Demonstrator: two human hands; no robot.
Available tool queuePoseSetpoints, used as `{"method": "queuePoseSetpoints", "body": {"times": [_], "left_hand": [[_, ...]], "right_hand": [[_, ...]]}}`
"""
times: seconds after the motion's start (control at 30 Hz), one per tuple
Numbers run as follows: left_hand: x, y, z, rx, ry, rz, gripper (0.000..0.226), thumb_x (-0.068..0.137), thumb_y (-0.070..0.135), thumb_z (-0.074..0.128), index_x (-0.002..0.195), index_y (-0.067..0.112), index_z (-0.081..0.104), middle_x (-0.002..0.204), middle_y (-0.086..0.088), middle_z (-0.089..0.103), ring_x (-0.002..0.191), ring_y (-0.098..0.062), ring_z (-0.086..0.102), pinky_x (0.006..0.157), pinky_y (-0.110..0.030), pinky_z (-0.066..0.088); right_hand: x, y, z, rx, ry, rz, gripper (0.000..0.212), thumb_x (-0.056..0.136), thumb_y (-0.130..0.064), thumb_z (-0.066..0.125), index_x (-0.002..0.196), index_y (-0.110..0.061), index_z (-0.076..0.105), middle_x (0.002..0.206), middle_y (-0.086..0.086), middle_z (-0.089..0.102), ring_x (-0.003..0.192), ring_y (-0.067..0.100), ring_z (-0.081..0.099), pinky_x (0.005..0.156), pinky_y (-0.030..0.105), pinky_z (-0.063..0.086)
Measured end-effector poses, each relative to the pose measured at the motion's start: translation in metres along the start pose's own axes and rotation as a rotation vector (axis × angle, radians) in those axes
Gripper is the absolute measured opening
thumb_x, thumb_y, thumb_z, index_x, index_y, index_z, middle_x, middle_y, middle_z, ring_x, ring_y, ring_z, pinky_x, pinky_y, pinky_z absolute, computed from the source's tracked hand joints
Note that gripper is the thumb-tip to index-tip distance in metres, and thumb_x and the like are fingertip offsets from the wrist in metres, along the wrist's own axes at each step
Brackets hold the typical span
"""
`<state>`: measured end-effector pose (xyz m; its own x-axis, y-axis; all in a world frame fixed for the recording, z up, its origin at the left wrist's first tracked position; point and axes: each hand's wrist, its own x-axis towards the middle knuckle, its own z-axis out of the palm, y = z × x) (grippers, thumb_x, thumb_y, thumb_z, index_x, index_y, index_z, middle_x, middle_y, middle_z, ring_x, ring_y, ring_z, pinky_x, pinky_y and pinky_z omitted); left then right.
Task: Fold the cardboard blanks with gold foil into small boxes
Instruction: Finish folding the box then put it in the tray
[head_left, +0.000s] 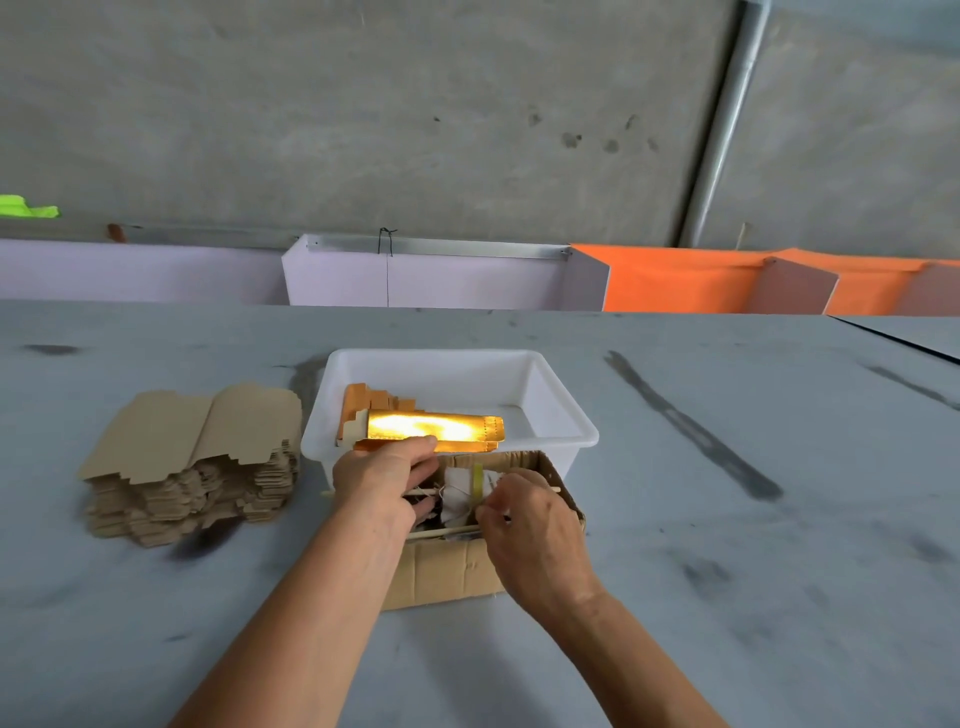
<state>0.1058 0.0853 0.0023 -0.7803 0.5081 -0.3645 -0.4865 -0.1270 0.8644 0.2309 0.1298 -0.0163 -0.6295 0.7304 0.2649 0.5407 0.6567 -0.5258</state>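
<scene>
Head view. A grey table (727, 597) carries a white tub (561, 410), a brown carton (447, 571) just in front of it, and to the left a stack of flat blanks (197, 457), brown side up.

The left hand (379, 478) holds a folded gold-foil blank (431, 430) over the tub's near rim, thumb on top of the foil's lower edge, the other fingers curled beneath. The foil piece lies lengthways, left to right, its gold face up and glaring. Behind it, inside the tub at the left, further folded pieces (374, 402) are stacked, orange-brown in tone.

The right hand (535, 535) is over the open carton, fingers curled with the tips drawn together on something small; what it pinches cannot be made out. The carton holds crumpled white material (460, 493), a yellow-green strip (477, 480) and thin sticks (447, 531) lying across it.

Beyond the table: lilac panels (426, 280) and orange panels (675, 283) against a concrete wall (415, 114), with a pipe (722, 130) at right.
</scene>
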Motion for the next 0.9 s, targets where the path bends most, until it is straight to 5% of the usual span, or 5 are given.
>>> {"method": "queuePoseSetpoints", "body": {"times": [0.13,0.47,0.67,0.9], "left_hand": [[0.003,0.000,0.004,-0.031,-0.019,-0.009,0.020,0.078,0.000,0.070,0.092,0.009,0.059,0.085,-0.007,0.069,0.078,-0.017,0.066,0.087,-0.050,0.042],[0.010,-0.012,0.008,-0.087,0.040,-0.038,0.017,0.078,-0.006,0.068,0.075,0.006,0.056,0.079,-0.011,0.066,0.072,-0.021,0.064,0.087,-0.037,0.042],[0.010,-0.009,0.013,-0.082,0.079,-0.005,0.026,0.076,-0.002,0.071,0.098,0.003,0.060,0.090,-0.010,0.068,0.079,-0.021,0.065,0.080,-0.038,0.045],[0.012,-0.013,0.010,-0.104,0.080,-0.022,0.020,0.076,-0.004,0.070,0.090,0.005,0.059,0.086,-0.011,0.067,0.074,-0.021,0.065,0.074,-0.037,0.044]], "right_hand": [[0.006,0.001,0.001,0.055,-0.037,0.032,0.016,0.094,-0.018,0.047,0.078,-0.015,0.049,0.110,0.001,0.055,0.091,0.025,0.058,0.082,0.037,0.047],[0.011,-0.002,0.006,0.004,-0.107,0.026,0.018,0.095,-0.019,0.043,0.090,-0.010,0.057,0.109,0.003,0.055,0.093,0.024,0.058,0.083,0.035,0.042],[0.021,-0.004,0.004,-0.069,-0.222,0.055,0.020,0.094,-0.017,0.042,0.075,-0.011,0.043,0.117,0.005,0.050,0.083,0.021,0.048,0.080,0.035,0.037],[0.025,-0.004,0.002,-0.067,-0.268,0.071,0.017,0.094,-0.013,0.043,0.101,-0.004,0.055,0.116,0.011,0.052,0.102,0.029,0.054,0.091,0.039,0.043]]}}
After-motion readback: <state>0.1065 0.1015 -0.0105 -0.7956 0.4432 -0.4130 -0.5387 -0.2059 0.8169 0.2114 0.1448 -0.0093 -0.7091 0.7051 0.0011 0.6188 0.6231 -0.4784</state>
